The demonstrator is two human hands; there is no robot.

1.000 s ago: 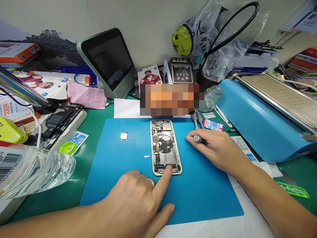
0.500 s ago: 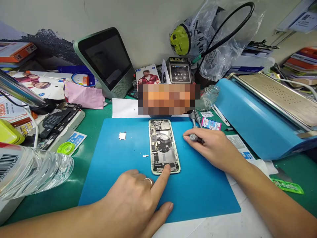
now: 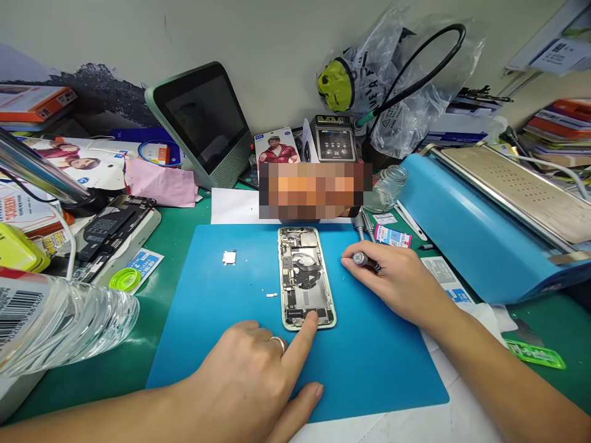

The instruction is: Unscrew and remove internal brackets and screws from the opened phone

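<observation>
An opened phone (image 3: 307, 277) lies upright in view on the blue mat (image 3: 207, 357), its inner parts showing. The index finger of my left hand (image 3: 263, 369) touches the phone's bottom end; the thumb is held apart and the other fingers are curled under. To the right of the phone, my right hand (image 3: 397, 271) pinches a dark screwdriver (image 3: 366, 261) between thumb and fingers. A small silver metal plate (image 3: 229, 258) sits on the mat left of the phone. Nearer the phone lies a tiny metal bracket (image 3: 271, 295), with tiny specks around it.
Behind the mat stand a tilted screen (image 3: 203, 120), a glass jar (image 3: 386, 187) and a blurred-out object. A blue machine (image 3: 462, 234) fills the right. At the left are a clear bottle (image 3: 69, 326), a green cap (image 3: 124, 280) and another opened device (image 3: 108, 231).
The whole view has shifted slightly, so things appear a little lower. Both hands keep nearly the same poses beside and on the phone.
</observation>
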